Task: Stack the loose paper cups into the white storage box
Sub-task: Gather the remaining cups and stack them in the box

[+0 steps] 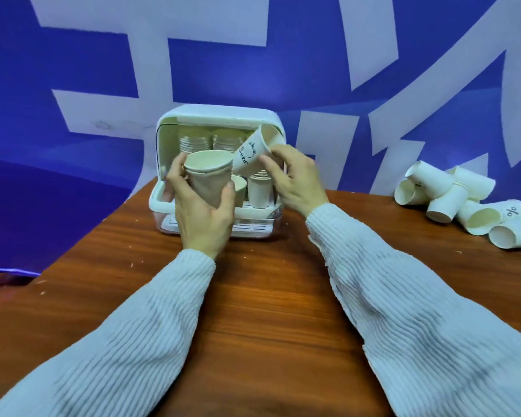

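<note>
Sleeves in ribbed white were seen over a wooden table (253,296); an upright nested stack (208,182) was gripped in the left hand (203,212), and a tilted printed cup (254,150), base toward the stack, was pinched by the right hand (295,179). Just behind stood the white storage box (217,115), open-fronted, with loose cups (463,203) far right before a blue backdrop (88,70).

Promo/event booth prob.: blue printed backdrop (253,70) w/ big white lettering, wood-look table (268,296).
</note>
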Tool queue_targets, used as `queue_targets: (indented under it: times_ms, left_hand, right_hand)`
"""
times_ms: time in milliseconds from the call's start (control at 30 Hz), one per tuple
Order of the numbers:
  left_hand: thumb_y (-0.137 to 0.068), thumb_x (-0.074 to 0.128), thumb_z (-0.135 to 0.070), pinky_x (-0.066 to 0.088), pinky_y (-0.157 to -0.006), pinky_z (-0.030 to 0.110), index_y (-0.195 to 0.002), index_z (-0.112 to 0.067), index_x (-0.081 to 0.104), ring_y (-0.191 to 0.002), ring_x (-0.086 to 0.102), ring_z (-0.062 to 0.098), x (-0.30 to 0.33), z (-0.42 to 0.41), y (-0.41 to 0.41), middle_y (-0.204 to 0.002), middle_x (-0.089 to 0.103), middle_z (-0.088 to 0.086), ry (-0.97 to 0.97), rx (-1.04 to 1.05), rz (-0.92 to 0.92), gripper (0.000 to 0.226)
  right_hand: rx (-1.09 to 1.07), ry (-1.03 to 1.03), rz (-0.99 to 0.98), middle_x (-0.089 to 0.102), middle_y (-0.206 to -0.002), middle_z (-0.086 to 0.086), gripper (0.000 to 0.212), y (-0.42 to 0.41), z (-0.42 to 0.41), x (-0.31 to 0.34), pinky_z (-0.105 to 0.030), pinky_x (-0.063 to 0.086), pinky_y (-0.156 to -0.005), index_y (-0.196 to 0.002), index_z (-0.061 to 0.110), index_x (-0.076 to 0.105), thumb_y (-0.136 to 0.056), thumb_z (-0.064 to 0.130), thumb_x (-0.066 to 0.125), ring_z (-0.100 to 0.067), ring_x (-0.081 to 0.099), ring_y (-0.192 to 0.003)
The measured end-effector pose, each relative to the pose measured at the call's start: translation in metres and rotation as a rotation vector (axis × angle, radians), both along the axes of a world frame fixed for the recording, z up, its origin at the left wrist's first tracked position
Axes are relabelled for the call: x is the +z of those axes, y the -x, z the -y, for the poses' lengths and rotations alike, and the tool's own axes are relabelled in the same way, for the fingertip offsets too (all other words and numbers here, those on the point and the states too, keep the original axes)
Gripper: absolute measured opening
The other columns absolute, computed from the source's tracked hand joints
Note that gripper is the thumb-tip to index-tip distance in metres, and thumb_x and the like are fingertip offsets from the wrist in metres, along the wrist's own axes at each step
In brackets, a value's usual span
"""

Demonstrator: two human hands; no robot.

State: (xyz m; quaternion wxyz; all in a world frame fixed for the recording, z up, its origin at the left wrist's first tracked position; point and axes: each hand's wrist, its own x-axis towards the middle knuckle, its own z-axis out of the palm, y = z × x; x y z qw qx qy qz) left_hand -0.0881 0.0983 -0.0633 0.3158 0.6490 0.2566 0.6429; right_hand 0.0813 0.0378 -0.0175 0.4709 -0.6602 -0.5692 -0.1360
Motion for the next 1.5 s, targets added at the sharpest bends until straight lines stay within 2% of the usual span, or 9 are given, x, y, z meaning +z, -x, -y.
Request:
queue_targets:
  times_ms: [200, 400, 533, 633, 733, 1000, 1133, 1333, 1500]
  left_hand:
    - [-0.086, 0.075, -0.020, 0.026, -0.098, -0.002, -0.150, -0.013, 0.030, -0.134, 0.047, 0.025, -0.001, -0.023, 0.012, -0.148, 0.046, 0.008, 0.101, 0.077, 0.031, 0.078]
    - [-0.085, 0.077, -0.023, 0.020, -0.090, -0.009, -0.149, -0.013, 0.033, -0.133, 0.048, 0.023, -0.002, -0.028, 0.013, -0.147, 0.049, 0.007, 0.112, 0.122, 0.015, 0.078]
    - [-0.083, 0.078, -0.031, 0.036, -0.095, 0.001, -0.147, -0.019, 0.032, -0.127, 0.054, 0.020, 0.008, -0.036, 0.014, -0.144, 0.051, 0.001, 0.132, 0.073, 0.056, 0.079]
    - [-0.081, 0.081, -0.032, 0.043, -0.107, 0.022, -0.148, -0.023, 0.028, -0.131, 0.050, 0.016, 0.025, -0.047, 0.007, -0.148, 0.046, -0.001, 0.128, -0.028, 0.023, 0.087]
    - [-0.082, 0.083, -0.033, 0.036, -0.102, 0.014, -0.152, -0.020, 0.031, -0.132, 0.044, 0.012, 0.041, -0.058, -0.003, -0.147, 0.045, 0.001, 0.077, -0.065, -0.163, 0.087]
    - [-0.082, 0.076, -0.035, 0.036, -0.104, 0.033, -0.152, -0.019, 0.038, -0.134, 0.048, 0.026, 0.048, -0.075, -0.006, -0.146, 0.045, 0.008, 0.001, -0.002, -0.611, 0.081]
    - [-0.093, 0.053, -0.062, 0.038, -0.109, 0.048, -0.148, -0.020, 0.047, -0.134, 0.046, 0.032, 0.034, -0.077, -0.004, -0.146, 0.046, 0.009, 0.002, -0.028, -0.905, 0.069]
    - [-0.091, 0.015, -0.048, 0.043, -0.104, 0.055, -0.128, -0.017, 0.053, -0.128, 0.053, 0.038, 0.030, -0.078, -0.007, -0.149, 0.049, 0.011, -0.047, -0.015, -1.144, 0.061]
    - [-0.101, 0.025, -0.043, 0.027, -0.116, 0.056, -0.142, -0.019, 0.052, -0.149, 0.030, 0.027, 0.034, -0.075, -0.011, -0.161, 0.038, 0.002, -0.128, 0.052, -1.201, 0.054]
  right_hand:
    - [0.002, 0.428, 0.265, 0.070, -0.104, -0.013, 0.026, 0.019, -0.048, 0.010, -0.045, 0.049, -0.083, -0.100, 0.015, 0.061, -0.107, 0.034, 0.044, -0.037, 0.062, -0.100]
    - [-0.028, 0.753, 0.465, 0.050, -0.133, -0.021, 0.045, 0.022, -0.063, -0.015, -0.045, 0.037, -0.108, -0.111, 0.009, 0.063, -0.107, 0.048, 0.040, -0.040, 0.049, -0.124]
    - [0.086, 0.722, 0.234, 0.017, -0.166, -0.013, 0.024, 0.024, -0.059, -0.024, -0.042, 0.038, -0.112, -0.098, 0.020, 0.056, -0.105, 0.042, 0.051, -0.035, 0.045, -0.139]
    - [0.119, 0.608, 0.132, 0.047, -0.149, -0.010, 0.014, 0.027, -0.057, -0.023, -0.036, 0.045, -0.098, -0.103, 0.023, 0.057, -0.101, 0.036, 0.062, -0.029, 0.056, -0.129]
    - [0.143, 0.525, -0.092, 0.064, -0.110, 0.009, 0.049, 0.028, -0.053, -0.022, -0.031, 0.050, -0.081, -0.122, 0.025, 0.045, -0.088, 0.042, 0.076, -0.012, 0.065, -0.095]
    - [0.131, 0.470, -0.217, 0.061, -0.144, 0.000, 0.111, 0.027, -0.053, -0.020, -0.049, 0.053, -0.100, -0.155, 0.032, 0.014, -0.074, 0.042, 0.090, -0.026, 0.069, -0.113]
    - [0.117, 0.489, -0.186, 0.067, -0.130, -0.005, 0.124, 0.026, -0.055, -0.024, -0.047, 0.056, -0.096, -0.158, 0.044, -0.003, -0.072, 0.055, 0.085, -0.028, 0.071, -0.105]
    - [0.162, 0.492, -0.147, 0.056, -0.144, -0.019, 0.101, 0.023, -0.059, -0.021, -0.049, 0.052, -0.101, -0.164, 0.027, 0.009, -0.087, 0.019, 0.074, -0.031, 0.063, -0.120]
    - [0.164, 0.372, -0.299, 0.047, -0.156, -0.001, 0.081, 0.023, -0.043, -0.019, -0.035, 0.039, -0.117, -0.161, 0.026, 0.025, -0.094, 0.021, 0.070, -0.011, 0.047, -0.138]
